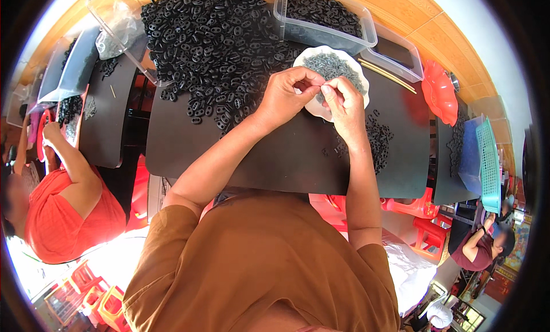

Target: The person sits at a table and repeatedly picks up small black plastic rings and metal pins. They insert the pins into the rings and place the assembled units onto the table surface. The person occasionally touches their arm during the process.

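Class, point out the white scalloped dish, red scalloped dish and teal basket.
White scalloped dish (pixel 319 109), head view, lower rim.
Red scalloped dish (pixel 440 92), head view, visible middle.
Teal basket (pixel 488 166), head view, perforated middle.

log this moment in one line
left hand and right hand: pinched, close together; held: unclear; over: white dish, grey pieces; table: black pieces heaped

Bright scene, blown highlights, fisheye bend

We get bright light overall, with glare burning out the floor (pixel 117 261) at lower left. The dark table (pixel 281 160) shows a dull sheen, plus a reddish reflection at right. Center detail reads fairly crisp; we see softness outward. Straight edges curve, and black vignetting rings our view.
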`<state>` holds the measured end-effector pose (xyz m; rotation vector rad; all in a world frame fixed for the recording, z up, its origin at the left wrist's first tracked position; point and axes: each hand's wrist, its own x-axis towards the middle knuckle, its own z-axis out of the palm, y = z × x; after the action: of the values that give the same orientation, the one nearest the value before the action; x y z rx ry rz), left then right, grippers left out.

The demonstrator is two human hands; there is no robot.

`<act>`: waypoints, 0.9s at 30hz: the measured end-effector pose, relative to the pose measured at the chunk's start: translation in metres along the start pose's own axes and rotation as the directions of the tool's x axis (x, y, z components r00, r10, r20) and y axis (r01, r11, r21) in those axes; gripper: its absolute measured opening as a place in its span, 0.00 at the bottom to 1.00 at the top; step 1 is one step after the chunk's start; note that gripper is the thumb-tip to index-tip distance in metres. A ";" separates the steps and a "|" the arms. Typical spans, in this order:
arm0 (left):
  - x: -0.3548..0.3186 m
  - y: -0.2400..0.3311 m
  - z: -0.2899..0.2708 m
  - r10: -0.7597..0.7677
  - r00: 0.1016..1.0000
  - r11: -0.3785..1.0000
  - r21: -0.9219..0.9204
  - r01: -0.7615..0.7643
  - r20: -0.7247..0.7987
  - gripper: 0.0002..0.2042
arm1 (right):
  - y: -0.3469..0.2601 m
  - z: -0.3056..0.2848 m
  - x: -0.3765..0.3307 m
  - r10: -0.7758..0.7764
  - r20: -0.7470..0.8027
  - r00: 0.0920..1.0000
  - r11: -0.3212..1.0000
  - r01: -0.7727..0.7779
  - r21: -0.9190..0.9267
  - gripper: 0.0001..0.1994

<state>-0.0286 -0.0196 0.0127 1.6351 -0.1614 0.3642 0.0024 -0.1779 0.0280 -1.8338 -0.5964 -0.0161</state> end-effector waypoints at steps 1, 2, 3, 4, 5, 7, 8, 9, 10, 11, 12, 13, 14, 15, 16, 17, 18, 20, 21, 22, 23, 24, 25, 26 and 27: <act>0.000 0.001 -0.001 0.011 1.000 1.000 0.025 -0.011 -0.002 0.05 | -0.001 0.002 0.000 -0.015 -0.003 1.000 1.000 0.015 -0.013 0.05; 0.000 0.002 -0.001 0.018 1.000 0.999 0.035 -0.018 0.000 0.06 | -0.003 0.003 0.000 -0.029 -0.005 1.000 0.999 0.029 -0.026 0.05; 0.001 0.003 -0.002 0.024 1.000 0.999 0.046 -0.024 0.003 0.06 | -0.004 0.004 0.000 -0.044 -0.007 0.999 0.998 0.044 -0.039 0.05; 0.000 0.003 -0.002 0.029 1.000 0.998 0.056 -0.029 0.004 0.06 | -0.005 0.004 0.001 -0.077 -0.007 0.997 0.993 0.076 -0.091 0.04; 0.001 0.001 -0.003 0.012 1.000 0.999 0.053 -0.013 0.013 0.06 | -0.005 0.004 0.001 -0.110 -0.006 0.994 0.984 0.108 -0.142 0.04; 0.002 -0.002 -0.005 -0.022 0.999 0.999 0.046 0.020 0.034 0.07 | -0.003 0.004 0.002 -0.178 0.004 0.984 0.964 0.175 -0.199 0.03; 0.002 -0.002 -0.007 -0.049 0.996 0.998 0.051 0.046 0.072 0.07 | 0.000 0.005 0.003 -0.214 0.011 0.977 0.955 0.211 -0.206 0.03; 0.003 -0.001 -0.010 -0.076 0.991 0.996 0.056 0.071 0.109 0.07 | 0.002 0.004 0.003 -0.249 0.018 0.968 0.946 0.247 -0.212 0.03; 0.003 0.001 -0.012 -0.105 0.984 0.993 0.062 0.097 0.146 0.07 | 0.002 0.004 0.003 -0.263 0.030 0.964 0.940 0.263 -0.219 0.03; 0.003 0.001 -0.012 -0.100 0.983 0.994 0.059 0.092 0.153 0.07 | 0.002 0.003 0.003 -0.277 0.042 0.960 0.933 0.280 -0.225 0.04; 0.004 0.001 -0.013 -0.095 0.983 0.995 0.057 0.086 0.160 0.07 | 0.003 0.002 0.003 -0.292 0.053 0.955 0.927 0.296 -0.232 0.04; 0.004 0.001 -0.013 -0.090 0.982 0.995 0.055 0.082 0.165 0.07 | 0.002 0.001 0.003 -0.305 0.062 0.950 0.920 0.311 -0.237 0.04; 0.004 0.000 -0.013 -0.085 0.983 0.996 0.037 0.080 0.165 0.07 | 0.002 0.000 0.003 -0.319 0.071 0.945 0.914 0.326 -0.243 0.04; 0.004 -0.001 -0.012 -0.080 0.983 0.997 0.018 0.078 0.164 0.08 | 0.001 -0.001 0.003 -0.332 0.080 0.940 0.907 0.342 -0.248 0.04; 0.004 -0.001 -0.012 -0.073 0.983 0.997 -0.001 0.074 0.168 0.08 | 0.001 -0.001 0.002 -0.320 0.071 0.945 0.913 0.327 -0.244 0.04; 0.003 0.001 -0.012 -0.031 0.987 0.999 0.036 0.026 0.156 0.08 | 0.001 -0.002 0.002 -0.308 0.061 0.950 0.919 0.313 -0.240 0.03; 0.003 0.004 -0.012 0.011 0.989 0.997 0.073 -0.022 0.145 0.08 | 0.001 -0.002 0.001 -0.295 0.051 0.954 0.925 0.299 -0.235 0.03; 0.002 0.005 -0.012 0.092 0.986 0.978 0.175 -0.115 0.137 0.07 | 0.001 -0.004 0.001 -0.250 0.074 0.965 0.941 0.260 -0.215 0.03; 0.002 0.004 -0.012 0.129 0.982 0.958 0.238 -0.160 0.139 0.07 | 0.001 -0.005 0.002 -0.227 0.086 0.970 0.949 0.240 -0.204 0.03; 0.001 0.002 -0.013 0.166 0.976 0.932 0.300 -0.202 0.143 0.07 | -0.001 -0.004 0.001 -0.209 0.084 0.974 0.952 0.223 -0.211 0.03; 0.002 0.000 -0.013 0.225 0.964 0.900 0.347 -0.262 0.143 0.07 | -0.003 -0.003 0.001 -0.192 0.082 0.978 0.954 0.206 -0.218 0.03; 0.002 -0.002 -0.013 0.283 0.948 0.862 0.394 -0.318 0.146 0.06 | -0.005 -0.003 0.001 -0.174 0.080 0.981 0.956 0.188 -0.224 0.03; 0.002 -0.003 -0.013 0.339 0.928 0.819 0.437 -0.371 0.153 0.06 | -0.006 -0.003 0.001 -0.163 0.084 0.983 0.956 0.178 -0.233 0.03; 0.001 -0.002 -0.013 0.357 0.918 0.795 0.461 -0.395 0.171 0.06 | -0.006 -0.003 0.001 -0.151 0.088 0.985 0.956 0.168 -0.242 0.02; 0.001 -0.001 -0.013 0.373 0.908 0.770 0.483 -0.418 0.191 0.06 | -0.007 -0.003 0.001 -0.139 0.092 0.986 0.955 0.158 -0.250 0.02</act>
<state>-0.0288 -0.0065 0.0127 2.1536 -0.5183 0.7112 0.0012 -0.1787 0.0353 -2.0426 -0.8151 -0.1328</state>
